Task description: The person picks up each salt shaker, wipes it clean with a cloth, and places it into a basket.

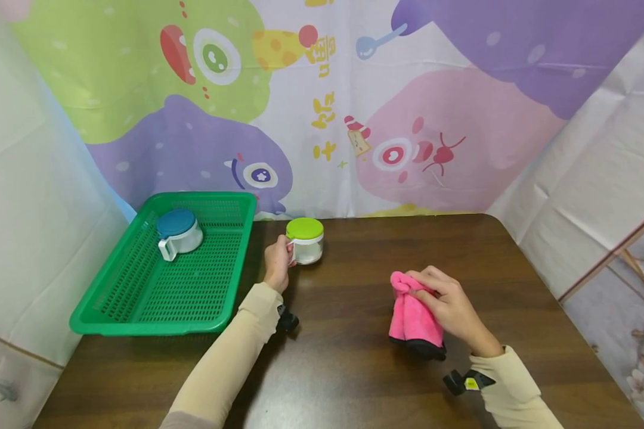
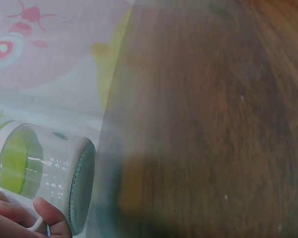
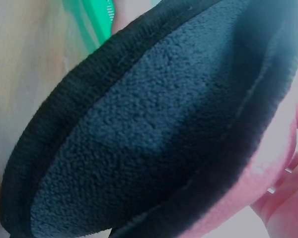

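Observation:
A clear seasoning jar (image 1: 307,251) with a lime green lid and white handle is near the table's back edge. My left hand (image 1: 279,262) grips its handle, and the left wrist view shows fingers curled there beside the clear wall of the jar (image 2: 54,168). Whether its base touches the table I cannot tell. To the right, my right hand (image 1: 451,304) pinches the bunched top of a pink cloth (image 1: 415,316) that hangs down with a black edge. In the right wrist view the cloth's dark fuzzy inner side (image 3: 139,129) fills most of the picture.
At the left stands a green plastic basket (image 1: 241,262) with perforated walls. Inside it sits a second jar (image 1: 185,238) with a blue lid and white handle. The brown wooden table (image 1: 349,369) meets a cartoon-printed curtain (image 1: 322,179) at the back.

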Demonstrator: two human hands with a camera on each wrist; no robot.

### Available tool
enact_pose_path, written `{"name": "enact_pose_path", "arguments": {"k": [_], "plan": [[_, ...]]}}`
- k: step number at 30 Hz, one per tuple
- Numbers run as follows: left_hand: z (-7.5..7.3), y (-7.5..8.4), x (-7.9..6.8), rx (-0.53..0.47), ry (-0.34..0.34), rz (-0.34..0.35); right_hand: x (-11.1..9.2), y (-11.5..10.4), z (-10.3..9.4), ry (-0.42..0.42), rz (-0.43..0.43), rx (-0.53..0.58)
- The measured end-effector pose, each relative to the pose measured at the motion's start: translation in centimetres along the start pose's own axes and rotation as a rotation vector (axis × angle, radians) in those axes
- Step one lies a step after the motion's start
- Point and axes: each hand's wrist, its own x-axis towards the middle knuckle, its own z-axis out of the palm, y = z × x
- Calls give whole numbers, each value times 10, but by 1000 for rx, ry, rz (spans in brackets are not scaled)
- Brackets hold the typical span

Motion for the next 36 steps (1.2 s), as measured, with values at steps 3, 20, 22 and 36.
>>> {"name": "enact_pose_path", "arguments": {"k": [3,20,22,36], "plan": [[1,2,-3,-2,5,2,1,-1,0,3,-6,-6],[10,23,-37,-40,-50,-4,2,-6,-1,25,-25,6],[12,25,-41,-43,-59,-2,2,-6,0,26,-23,6],[17,32,-67,-59,-113,-29,7,-2,5,60,4,1]]}}
